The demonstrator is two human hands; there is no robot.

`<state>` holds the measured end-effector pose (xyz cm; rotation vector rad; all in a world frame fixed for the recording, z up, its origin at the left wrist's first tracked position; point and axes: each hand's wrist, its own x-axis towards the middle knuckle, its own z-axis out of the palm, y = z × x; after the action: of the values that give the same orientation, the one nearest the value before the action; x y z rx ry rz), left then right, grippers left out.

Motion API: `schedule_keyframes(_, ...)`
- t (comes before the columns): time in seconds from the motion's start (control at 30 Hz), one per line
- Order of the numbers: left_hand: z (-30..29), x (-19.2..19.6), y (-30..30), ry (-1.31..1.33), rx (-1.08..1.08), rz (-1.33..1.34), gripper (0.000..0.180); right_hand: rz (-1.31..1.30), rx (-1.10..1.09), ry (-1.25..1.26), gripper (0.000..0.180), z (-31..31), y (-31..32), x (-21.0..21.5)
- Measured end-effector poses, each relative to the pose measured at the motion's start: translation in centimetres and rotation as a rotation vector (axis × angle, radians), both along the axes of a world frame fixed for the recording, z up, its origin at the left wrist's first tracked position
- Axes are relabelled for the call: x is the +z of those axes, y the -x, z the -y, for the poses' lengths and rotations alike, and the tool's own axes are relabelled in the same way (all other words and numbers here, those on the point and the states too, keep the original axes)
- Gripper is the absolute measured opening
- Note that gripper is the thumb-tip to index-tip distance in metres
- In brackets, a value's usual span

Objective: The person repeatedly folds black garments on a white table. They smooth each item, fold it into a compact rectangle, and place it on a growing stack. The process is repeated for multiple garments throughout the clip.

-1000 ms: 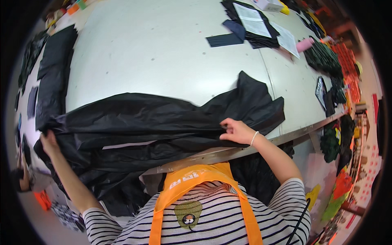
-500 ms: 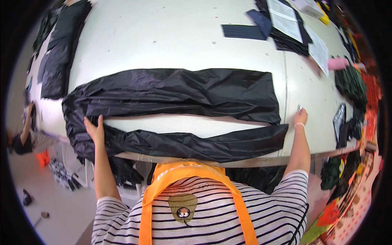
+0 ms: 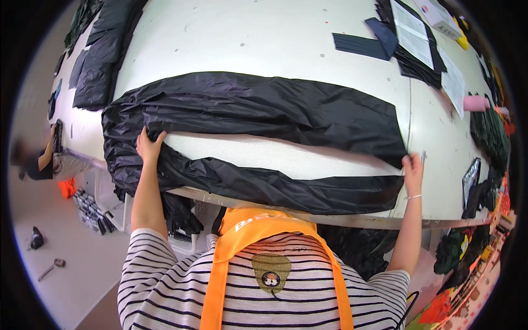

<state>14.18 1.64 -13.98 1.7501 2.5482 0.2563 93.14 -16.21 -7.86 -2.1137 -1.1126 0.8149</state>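
Note:
A long black shiny fabric piece lies spread across the white table, its two long strips joined at the left. My left hand grips the fabric at the left, in the crook between the strips. My right hand pinches the fabric's right end between the two strips, near the table's front edge. The lower strip runs along that edge.
More black fabric is piled at the far left. Dark cloth pieces and white paper sheets lie at the back right, with a pink roll beside them. Another person is at the far left. Dark bundles hang below the table.
The fabric went from a bunched heap to a flat spread. My hands moved apart to its two ends and my left hand moved up onto the table.

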Motion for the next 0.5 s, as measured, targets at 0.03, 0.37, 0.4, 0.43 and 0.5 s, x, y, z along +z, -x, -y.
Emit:
schedule_keyframes(0.03,0.2,0.1,0.0,-0.030,-0.067,-0.095,0.092,0.061,-0.066,-0.190,0.017,-0.9,-1.2,1.3)
schedule_keyframes(0.37,3.6,2.9,-2.0,-0.273,-0.370,0.040,0.082,0.055,-0.119,0.272,0.037,-3.2,-3.8,6.3)
schedule_keyframes(0.4,3.6,2.6,-0.9,-0.188,-0.462,0.070,0.082,0.079,-0.089,0.411,0.035,-3.4,-3.7,6.5)
schedule_keyframes(0.43,3.4,1.8,0.1,-0.144,-0.502,0.024,0.083,0.429,0.049,0.378,0.029,-4.8,-5.1,6.9)
schedule_keyframes(0.5,3.3,1.1,1.6,-0.039,-0.502,-0.052,0.085,0.371,0.016,0.055,0.023,-9.0,-5.5,9.8)
